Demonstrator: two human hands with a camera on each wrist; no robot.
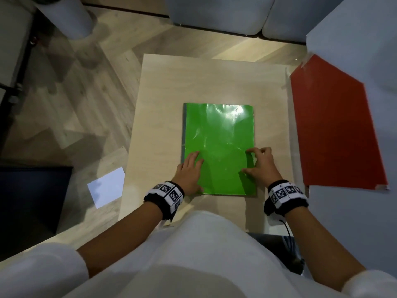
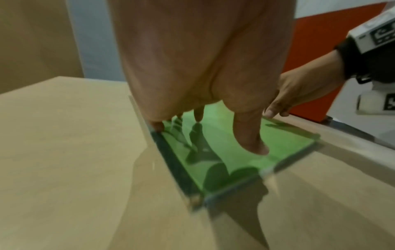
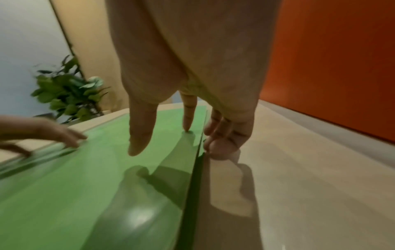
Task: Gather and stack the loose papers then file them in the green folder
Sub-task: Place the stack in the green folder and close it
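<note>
The green folder [image 1: 219,136] lies closed and flat on the light wooden table [image 1: 163,104], dark spine to the left. My left hand [image 1: 196,173] rests flat on its near left part, fingers straight by the spine [image 2: 171,160]. My right hand [image 1: 252,162] is at the folder's near right edge. Its index fingertip touches the cover [image 3: 85,177], the thumb hovers just above, and the other fingers curl beside the edge on the table. One white sheet [image 1: 106,187] lies on the floor left of the table. No loose papers show on the table.
A red panel [image 1: 335,130] is taped to the wall right of the table. A dark flat object [image 1: 32,196] lies on the floor at the left, grey cushions [image 1: 214,14] stand beyond the table, and a leafy plant [image 3: 66,91] stands past its far side.
</note>
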